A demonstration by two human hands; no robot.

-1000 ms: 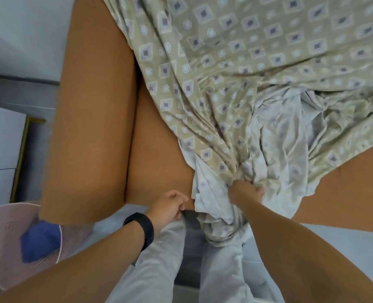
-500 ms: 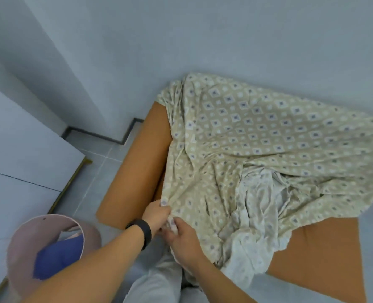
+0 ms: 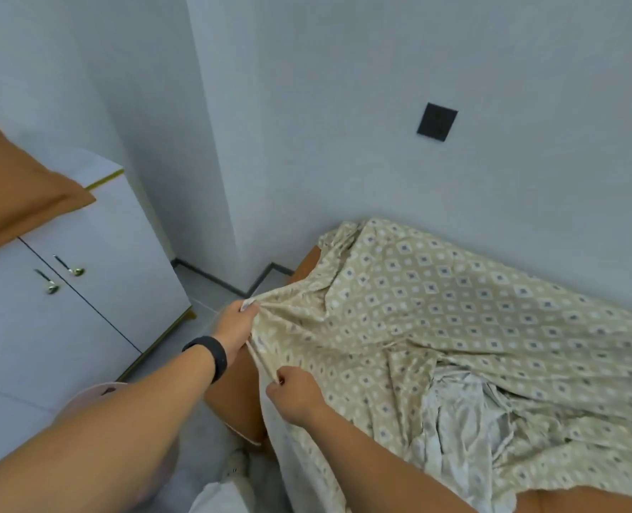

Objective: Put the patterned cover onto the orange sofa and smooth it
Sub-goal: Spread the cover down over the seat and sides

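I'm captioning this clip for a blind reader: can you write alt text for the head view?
Two bare hands, left hand and right hand, grip the edge of a beige patterned cover and stretch it between them over an orange sofa. The cover lies rumpled, with pale bunched folds near the front. A white cabinet with an orange cushion on top stands to the left.

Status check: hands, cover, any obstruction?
Both hands shut on cover edge: left hand, right hand. Patterned cover bunched, orange sofa partly bare. No obstruction.
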